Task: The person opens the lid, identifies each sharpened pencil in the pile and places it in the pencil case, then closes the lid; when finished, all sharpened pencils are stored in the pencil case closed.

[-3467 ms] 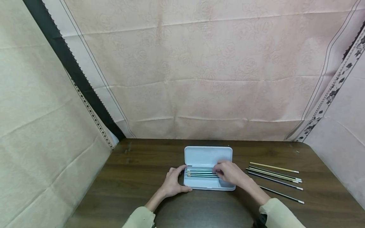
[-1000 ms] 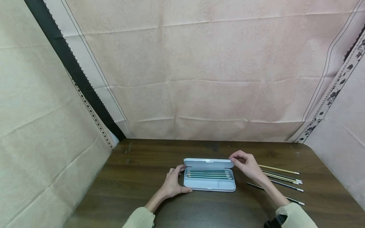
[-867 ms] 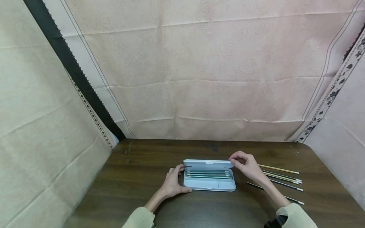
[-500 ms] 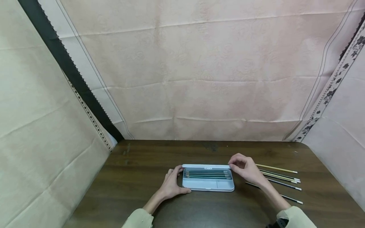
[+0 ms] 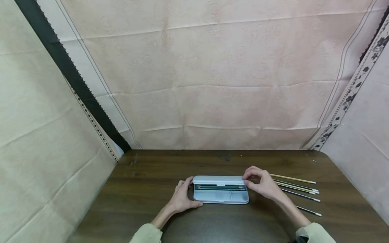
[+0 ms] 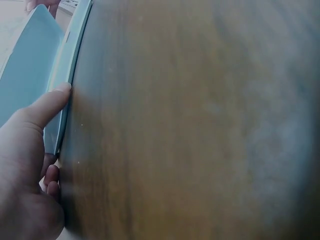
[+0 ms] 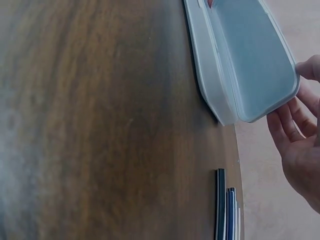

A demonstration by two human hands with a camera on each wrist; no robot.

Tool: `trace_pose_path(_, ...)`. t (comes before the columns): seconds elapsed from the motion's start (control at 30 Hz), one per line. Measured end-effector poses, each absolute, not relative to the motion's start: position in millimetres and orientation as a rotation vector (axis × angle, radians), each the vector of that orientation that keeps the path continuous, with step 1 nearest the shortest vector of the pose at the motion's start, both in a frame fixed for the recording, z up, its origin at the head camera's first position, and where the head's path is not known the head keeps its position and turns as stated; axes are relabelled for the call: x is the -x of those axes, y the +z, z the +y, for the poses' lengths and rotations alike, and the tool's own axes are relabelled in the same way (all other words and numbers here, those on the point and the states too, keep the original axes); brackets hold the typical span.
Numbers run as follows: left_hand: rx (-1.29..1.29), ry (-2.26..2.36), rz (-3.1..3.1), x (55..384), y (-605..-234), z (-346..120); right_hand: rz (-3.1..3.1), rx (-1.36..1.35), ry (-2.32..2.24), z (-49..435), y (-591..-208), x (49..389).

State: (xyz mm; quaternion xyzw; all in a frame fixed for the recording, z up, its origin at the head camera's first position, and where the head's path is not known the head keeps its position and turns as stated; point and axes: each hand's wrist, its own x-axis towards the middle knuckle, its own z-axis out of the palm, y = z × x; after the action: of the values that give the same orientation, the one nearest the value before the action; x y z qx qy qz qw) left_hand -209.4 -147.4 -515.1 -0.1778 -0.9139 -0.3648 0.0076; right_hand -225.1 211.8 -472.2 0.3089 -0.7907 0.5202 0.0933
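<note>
A light-blue pencil case (image 5: 212, 196) lies on the table with its lid (image 5: 212, 180) tilted partway down over the back of it. Several dark green pencils (image 5: 221, 189) lie in its long compartment, partly hidden under the lid. My left hand (image 5: 181, 198) grips the left end of the case, thumb (image 6: 54, 102) on the front edge and fingers behind. At the lid's right corner, my right hand (image 5: 262, 185) pinches the rim between thumb and fingers; the right wrist view shows this hand (image 7: 302, 157) on the raised lid (image 7: 255, 55).
To the right lie several loose pencils, among them a yellow one (image 5: 293, 178), a dark blue one (image 5: 304, 196) and a dark one (image 5: 310, 211) nearer the front. Part of them is behind the right forearm. Patterned cloth (image 5: 218, 74) hangs behind the wooden table (image 5: 158, 168).
Earlier the right hand was at the pencils inside the fully raised lid. It then moved to the lid's right corner, and the lid has swung forward and down. The left hand stayed on the case.
</note>
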Motion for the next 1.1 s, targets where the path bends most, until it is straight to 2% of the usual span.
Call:
trace_pose_path(0.23, 0.592, -1.163, -2.825, 209, -516, -150, -2.378, -0.919, 1.463, 213, -474, 222)
trace_pose_path(0.53, 0.555, -1.519, -2.39, 204, -501, -147, -2.399, -0.938, 1.395, 212, -473, 217)
trace_pose_path(0.83, 0.578, -1.513, -2.314, 207, -486, -133, -2.394, -0.974, 1.33, 202, -447, 200)
trace_pose_path(1.1, 0.718, -1.43, -2.377, 208, -485, -127, -2.358, -1.027, 1.253, 208, -471, 214)
